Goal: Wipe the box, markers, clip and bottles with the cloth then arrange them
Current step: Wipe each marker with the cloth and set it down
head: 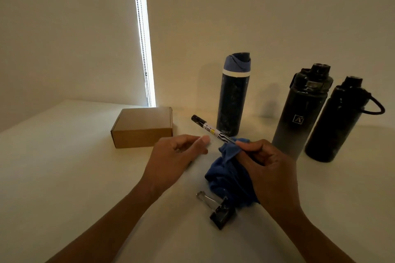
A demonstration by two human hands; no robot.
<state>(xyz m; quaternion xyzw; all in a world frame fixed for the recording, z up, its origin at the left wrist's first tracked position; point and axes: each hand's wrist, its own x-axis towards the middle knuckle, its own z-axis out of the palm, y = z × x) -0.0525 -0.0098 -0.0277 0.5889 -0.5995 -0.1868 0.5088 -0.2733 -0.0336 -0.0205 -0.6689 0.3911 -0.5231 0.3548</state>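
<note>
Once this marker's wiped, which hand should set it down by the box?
Probably left. The left hand holds nothing and sits nearest the box. The right hand grips both the marker and the cloth.

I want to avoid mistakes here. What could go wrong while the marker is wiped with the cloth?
1. The right hand pinches the marker near one end through the blue cloth; the long free end might slip or swing into the blue-lidded bottle close behind it.
2. The cloth hangs over the binder clip and may drag it.
</note>
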